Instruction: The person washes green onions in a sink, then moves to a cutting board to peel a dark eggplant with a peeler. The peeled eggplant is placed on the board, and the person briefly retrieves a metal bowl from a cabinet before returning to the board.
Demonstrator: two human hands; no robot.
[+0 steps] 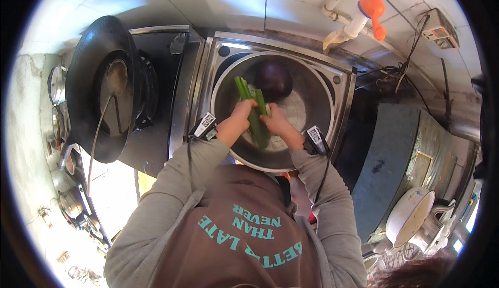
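Note:
Both of my hands hold long green vegetable stalks (pixel 257 126) over a wide metal basin (pixel 308 81). My left hand (pixel 242 116) grips the bunch from the left side. From the right, my right hand (pixel 277 121) has its fingers closed around the stalks, which hides part of them. The cut upper ends point away from me, and the dark green lower ends hang towards the near side of the basin. A round, dark purple eggplant (pixel 275 78) lies at the far side inside the basin, just beyond the stalks.
The basin sits in a steel-rimmed sink (pixel 345 105). At left, a black wok (pixel 99 93) with a ladle (pixel 118 75) in it stands tilted near a stove. An orange-handled tap (pixel 372 9) is on the wall. A grey cabinet (pixel 390 163) and an enamel pot (pixel 409 218) are at right.

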